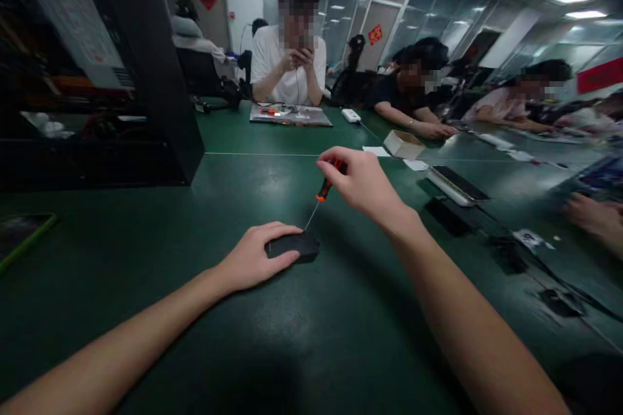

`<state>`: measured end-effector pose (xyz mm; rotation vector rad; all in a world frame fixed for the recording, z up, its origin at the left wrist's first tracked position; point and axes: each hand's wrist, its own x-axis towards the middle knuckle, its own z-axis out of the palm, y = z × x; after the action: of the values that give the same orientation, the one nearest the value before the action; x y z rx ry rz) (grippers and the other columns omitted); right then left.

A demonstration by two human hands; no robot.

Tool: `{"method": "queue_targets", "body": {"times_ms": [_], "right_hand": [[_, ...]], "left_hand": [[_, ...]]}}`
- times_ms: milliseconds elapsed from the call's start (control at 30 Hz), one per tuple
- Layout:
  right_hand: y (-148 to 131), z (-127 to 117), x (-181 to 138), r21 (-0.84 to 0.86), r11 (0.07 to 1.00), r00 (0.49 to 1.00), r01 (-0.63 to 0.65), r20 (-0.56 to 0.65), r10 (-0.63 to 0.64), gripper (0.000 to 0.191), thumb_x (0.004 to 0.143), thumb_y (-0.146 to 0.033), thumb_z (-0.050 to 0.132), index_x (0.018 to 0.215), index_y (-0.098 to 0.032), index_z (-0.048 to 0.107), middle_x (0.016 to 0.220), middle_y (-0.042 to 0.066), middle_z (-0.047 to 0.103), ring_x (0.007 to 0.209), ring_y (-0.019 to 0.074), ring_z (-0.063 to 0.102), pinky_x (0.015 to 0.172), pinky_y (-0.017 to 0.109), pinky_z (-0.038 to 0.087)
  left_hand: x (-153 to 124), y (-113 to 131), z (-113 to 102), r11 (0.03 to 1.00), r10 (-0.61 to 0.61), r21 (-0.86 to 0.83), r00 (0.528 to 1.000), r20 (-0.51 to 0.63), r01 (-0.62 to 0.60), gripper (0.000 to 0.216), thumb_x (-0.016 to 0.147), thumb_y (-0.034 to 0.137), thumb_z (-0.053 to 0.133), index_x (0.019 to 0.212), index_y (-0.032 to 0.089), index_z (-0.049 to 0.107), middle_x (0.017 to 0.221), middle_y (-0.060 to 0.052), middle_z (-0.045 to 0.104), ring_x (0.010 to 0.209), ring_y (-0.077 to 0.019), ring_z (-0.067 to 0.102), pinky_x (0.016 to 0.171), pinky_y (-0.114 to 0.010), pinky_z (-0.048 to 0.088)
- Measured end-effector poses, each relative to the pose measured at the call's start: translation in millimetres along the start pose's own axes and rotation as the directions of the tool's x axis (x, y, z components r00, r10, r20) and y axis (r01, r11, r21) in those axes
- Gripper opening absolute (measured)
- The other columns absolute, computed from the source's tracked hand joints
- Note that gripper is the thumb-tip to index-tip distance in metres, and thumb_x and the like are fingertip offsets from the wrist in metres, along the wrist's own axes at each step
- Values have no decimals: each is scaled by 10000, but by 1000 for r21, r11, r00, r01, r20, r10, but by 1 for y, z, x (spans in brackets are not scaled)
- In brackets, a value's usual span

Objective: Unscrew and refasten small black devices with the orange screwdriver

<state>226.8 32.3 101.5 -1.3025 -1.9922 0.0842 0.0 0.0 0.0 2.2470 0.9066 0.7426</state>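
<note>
On the green table lies a small black box-shaped device (294, 247); its exact kind I cannot make out. My left hand (257, 253) grips it from the left, thumb along the near side and fingers along the far side. A screwdriver (325, 188) with a black and orange-red handle is in my right hand (357, 178), fingers closed round the handle's top. Its thin shaft slants down to the left, and the tip meets the far upper edge of the device, close to my left fingertips.
A large black open-sided case (146, 78) stands at the left, near a green-edged panel (24, 237). On the right are a power strip (457, 185), black adapters (448, 216) and cables. A small cardboard box (403, 143) sits farther back. Several people sit around the table.
</note>
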Motion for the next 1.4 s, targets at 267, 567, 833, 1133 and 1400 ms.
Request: {"method": "queue_targets", "body": {"times_ms": [267, 567, 833, 1133, 1400], "right_hand": [[14, 6, 2, 85, 993, 996, -84, 6, 83, 178, 930, -246, 603, 887, -150, 747, 788, 45, 736, 705, 167, 638, 684, 287, 437], [19, 11, 3, 63, 992, 993, -113, -18, 115, 187, 925, -246, 598, 889, -150, 754, 812, 57, 743, 733, 176, 644, 710, 301, 446], [23, 12, 2, 82, 990, 993, -115, -14, 117, 196, 930, -255, 585, 887, -151, 746, 805, 55, 741, 720, 175, 643, 709, 298, 446], [-24, -16, -6, 58, 981, 975, 185, 116, -190, 246, 937, -215, 558, 1133, -121, 674, 882, 49, 713, 718, 146, 612, 702, 261, 419], [-52, -25, -13, 57, 971, 929, 233, 281, -239, 84, 826, -119, 595, 859, -140, 669, 749, 9, 665, 671, 128, 571, 646, 249, 368]], "left_hand": [[-2, 2, -3, 1000, -2, 3, 1000, 15, 2, 348, 930, 367, 663, 1258, 250, 679, 1219, -37, 719, 1094, -227, 675, 967, -327, 492], [0, 3, -3, 1000, 0, 16, 1000, 10, 0, 356, 924, 370, 664, 1256, 243, 684, 1219, -45, 724, 1090, -235, 682, 966, -343, 505], [-1, 1, -2, 1000, 9, 12, 1000, 5, -9, 364, 927, 373, 665, 1271, 254, 678, 1240, -43, 714, 1110, -234, 676, 974, -346, 503], [0, 5, -4, 999, -12, 30, 1000, 17, 12, 371, 927, 390, 657, 1267, 242, 674, 1238, -55, 719, 1107, -247, 678, 994, -365, 504], [-1, 3, -2, 996, -84, -22, 996, -12, 84, 434, 842, 337, 729, 1259, 238, 655, 1209, -53, 734, 1106, -264, 688, 999, -385, 517]]}}
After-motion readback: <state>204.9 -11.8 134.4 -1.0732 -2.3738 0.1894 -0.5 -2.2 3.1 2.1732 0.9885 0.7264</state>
